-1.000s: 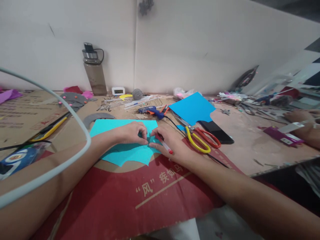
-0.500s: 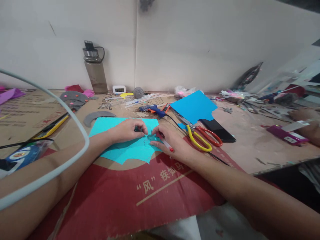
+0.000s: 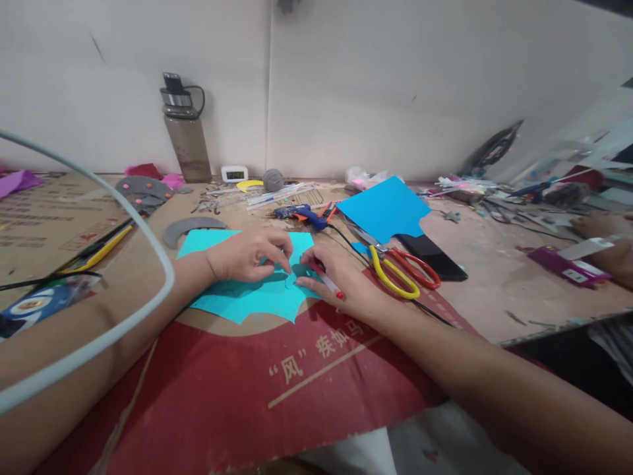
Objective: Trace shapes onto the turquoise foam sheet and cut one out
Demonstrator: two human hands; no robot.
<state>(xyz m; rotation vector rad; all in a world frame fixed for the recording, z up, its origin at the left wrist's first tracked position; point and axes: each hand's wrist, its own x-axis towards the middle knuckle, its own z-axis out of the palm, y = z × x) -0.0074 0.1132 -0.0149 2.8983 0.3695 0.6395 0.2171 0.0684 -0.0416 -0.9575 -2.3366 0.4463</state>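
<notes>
A turquoise sheet [image 3: 247, 302] with a scalloped lower edge lies on red and brown cardboard [image 3: 212, 396]. My left hand [image 3: 254, 254] rests over its upper middle, index finger pointing down at the sheet, fingers apart and nothing seen in them. At the sheet's right side my right hand [image 3: 329, 270] holds a pen [image 3: 332, 285] with a red end, tucked between thumb and fingers. Thin curved lines show on the sheet between the hands. Scissors [image 3: 395, 272] with yellow and red handles lie right of my right hand, beside a blue sheet [image 3: 386, 210].
A black phone [image 3: 435, 258] lies partly under the blue sheet. Behind are a glue gun [image 3: 306, 214], a clock [image 3: 234, 173] and a bottle [image 3: 188, 145]. A white cable [image 3: 161, 254] loops at left. Another person's hand [image 3: 616, 257] is near a purple tool [image 3: 568, 266].
My left hand has lifted slightly and its index finger now extends toward the lines; the dark item formerly at its fingertips no longer shows. My right hand stays nearly still with the pen.
</notes>
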